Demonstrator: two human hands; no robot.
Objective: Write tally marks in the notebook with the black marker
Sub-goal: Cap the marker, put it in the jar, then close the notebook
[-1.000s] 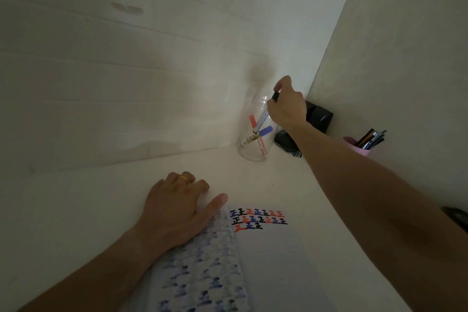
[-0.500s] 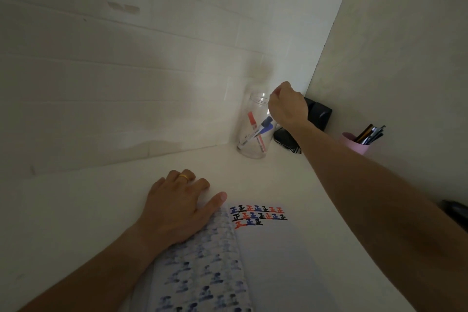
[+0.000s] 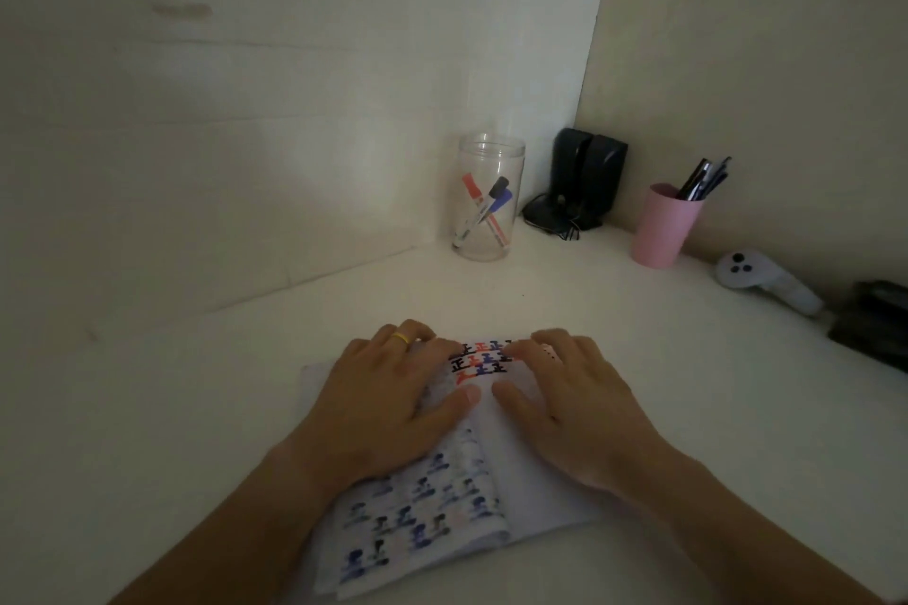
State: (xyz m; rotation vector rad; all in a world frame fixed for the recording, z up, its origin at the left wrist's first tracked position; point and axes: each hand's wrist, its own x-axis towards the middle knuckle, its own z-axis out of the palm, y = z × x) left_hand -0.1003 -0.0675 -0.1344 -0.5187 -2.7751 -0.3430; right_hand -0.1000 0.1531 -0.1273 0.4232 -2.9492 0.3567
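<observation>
Both hands, left hand (image 3: 393, 403) and right hand (image 3: 575, 408), are pressing flat, empty-fingered, on the open white notebook (image 3: 535, 481), the black-capped marker (image 3: 484, 206) leaning in the clear jar (image 3: 486, 197) beyond, nearer the right.

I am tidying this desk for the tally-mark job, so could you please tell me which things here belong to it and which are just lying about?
Belongs to the job:
- notebook, under left hand and right hand
- black marker, in clear jar

Just lying about:
- red marker and blue marker
- pink cup of pens
- black speakers
- white controller
</observation>
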